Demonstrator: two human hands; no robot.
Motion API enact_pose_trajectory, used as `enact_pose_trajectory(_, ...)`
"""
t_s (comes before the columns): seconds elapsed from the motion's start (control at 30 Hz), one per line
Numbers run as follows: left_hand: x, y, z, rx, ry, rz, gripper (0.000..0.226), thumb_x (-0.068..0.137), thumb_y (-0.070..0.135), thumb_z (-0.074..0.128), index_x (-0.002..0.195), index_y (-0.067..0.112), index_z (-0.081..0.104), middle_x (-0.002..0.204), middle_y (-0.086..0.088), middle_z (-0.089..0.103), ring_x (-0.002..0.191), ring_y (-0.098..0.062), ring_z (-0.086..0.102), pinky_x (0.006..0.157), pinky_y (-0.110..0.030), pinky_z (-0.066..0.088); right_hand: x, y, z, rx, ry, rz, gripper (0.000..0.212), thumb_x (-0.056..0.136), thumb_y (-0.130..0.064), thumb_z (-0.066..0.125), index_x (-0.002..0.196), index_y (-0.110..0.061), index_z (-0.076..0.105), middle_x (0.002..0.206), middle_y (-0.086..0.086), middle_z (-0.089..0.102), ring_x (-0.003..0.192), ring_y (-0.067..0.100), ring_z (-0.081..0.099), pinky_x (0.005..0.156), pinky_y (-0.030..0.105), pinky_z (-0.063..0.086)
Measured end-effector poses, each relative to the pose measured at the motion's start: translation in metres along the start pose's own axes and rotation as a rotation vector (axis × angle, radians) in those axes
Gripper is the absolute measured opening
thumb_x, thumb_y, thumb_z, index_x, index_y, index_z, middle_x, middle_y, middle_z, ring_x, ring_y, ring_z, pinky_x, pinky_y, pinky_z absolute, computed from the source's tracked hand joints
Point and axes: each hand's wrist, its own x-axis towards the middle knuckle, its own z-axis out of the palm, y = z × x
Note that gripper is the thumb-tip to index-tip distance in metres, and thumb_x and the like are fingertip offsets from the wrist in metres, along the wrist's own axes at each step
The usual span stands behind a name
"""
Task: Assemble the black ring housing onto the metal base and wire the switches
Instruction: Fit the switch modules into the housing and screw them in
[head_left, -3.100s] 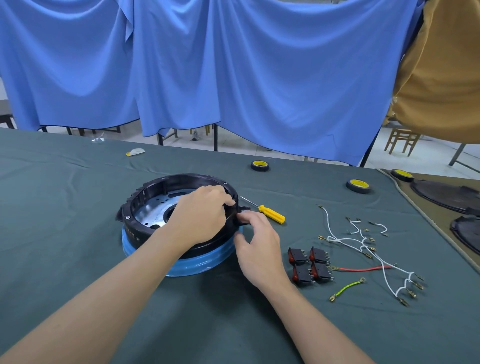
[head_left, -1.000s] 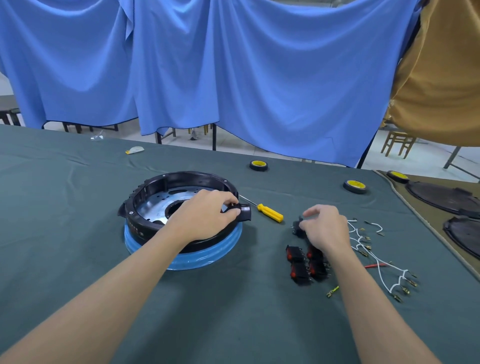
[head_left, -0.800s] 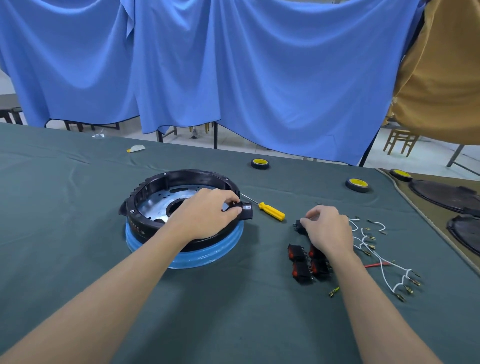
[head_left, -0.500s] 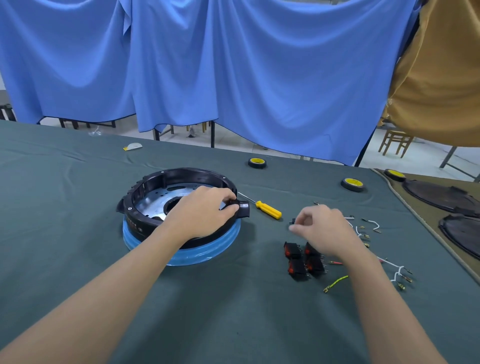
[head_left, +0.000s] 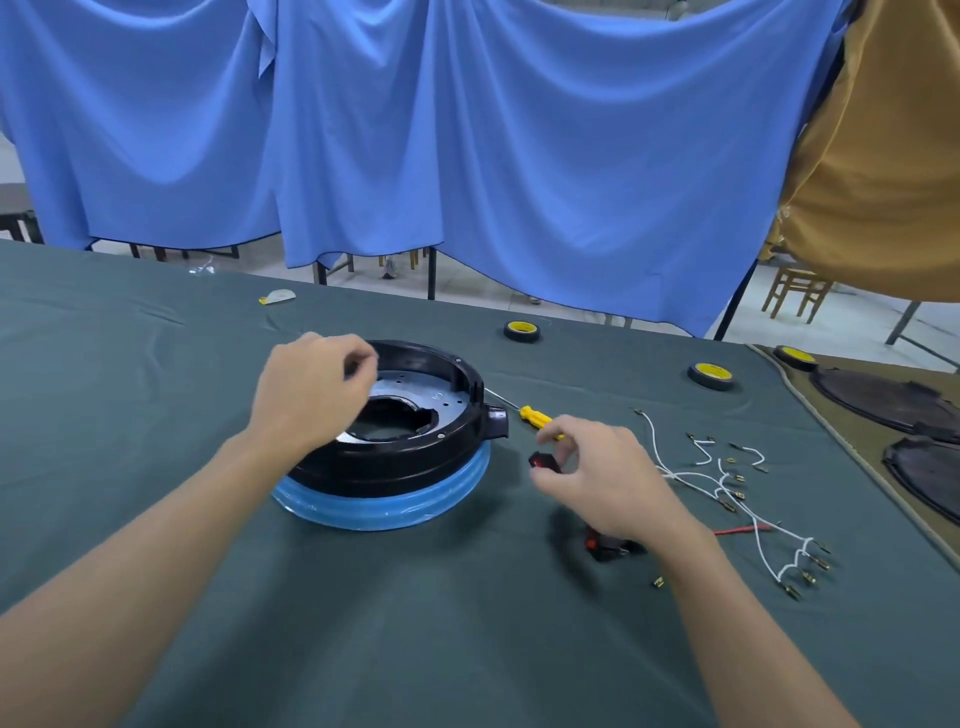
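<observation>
Black ring housing (head_left: 395, 460) sits on the metal base (head_left: 441, 402), blue-wrapped rim showing below, mid worktop (head_left: 156, 415); call that step done (no screws visible, fastening unconfirmed). Your right grip (head_left: 613, 483) pinches one red-faced switch (head_left: 545, 461) just beside the housing. Your left grip (head_left: 306, 395) hovers over the ring's far rim, fingers curled; whether it holds anything you cannot tell from this blur. Under your right wrist lie the other switches (head_left: 605, 545); white wire harness (head_left: 727, 483) loose beyond, nothing plugged in. Judged: switch fitting and all wiring remain.
</observation>
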Motion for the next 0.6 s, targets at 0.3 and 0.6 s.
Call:
enact_pose_trajectory(0.3, -0.008, -0.028, 0.011, 0.004, -0.207, -0.179, 0.04, 0.098, 0.04, 0.04, 0.088, 0.015, 0.069, 0.065, -0.004, 0.064, 0.073, -0.016, 0.058, 0.061, -0.023, 0.034, -0.011, -0.064, 0.058, 0.413, 0.246, -0.107, 0.042, 0.085, -0.023, 0.066, 0.124, -0.031, 0.057, 0.091, -0.02, 0.048, 0.093, -0.012, 0.046, 0.073, -0.001, 0.035)
enact_pose_trajectory(0.6, -0.025, 0.013, 0.023, 0.235, -0.273, -0.338, 0.043, 0.095, 0.04, 0.029, 0.07, 0.018, 0.056, 0.057, 0.005, 0.06, 0.069, -0.005, 0.054, 0.101, -0.034, 0.022, 0.002, -0.052, 0.054, 0.336, 0.302, 0.021, 0.037, 0.09, -0.012, 0.058, 0.124, -0.026, 0.064, 0.108, -0.005, 0.061, 0.091, 0.001, 0.052, 0.078, 0.0, 0.031)
